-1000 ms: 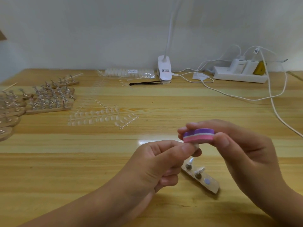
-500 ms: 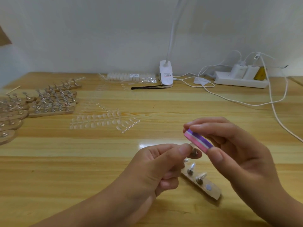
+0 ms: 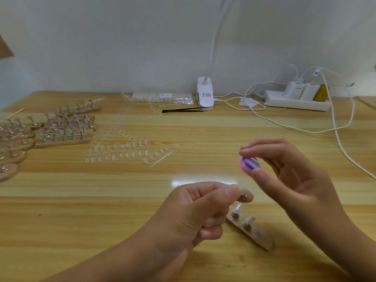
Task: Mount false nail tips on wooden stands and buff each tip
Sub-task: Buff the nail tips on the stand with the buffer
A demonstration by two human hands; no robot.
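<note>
My left hand (image 3: pixel 195 210) pinches a small metal holder with a clear nail tip (image 3: pixel 243 193) between thumb and fingers. Above and to its right, my right hand (image 3: pixel 289 176) pinches a pink and purple buffer block (image 3: pixel 249 163) between thumb and fingertips, lifted clear of the tip. Just below the hands a wooden stand (image 3: pixel 252 231) lies on the table, carrying two more metal holders with clear tips.
Several wooden stands with holders (image 3: pixel 65 127) are stacked at the far left. Strips of loose clear nail tips (image 3: pixel 126 152) lie mid-table. A clip lamp (image 3: pixel 205 94), black tweezers (image 3: pixel 183 109), a bag of tips (image 3: pixel 160 97), a power strip (image 3: pixel 297 100) and white cables (image 3: pixel 343 147) line the back and right.
My right hand has lifted the buffer block off the nail tip and turned it, moving up and right. My left hand keeps holding the tip almost in place.
</note>
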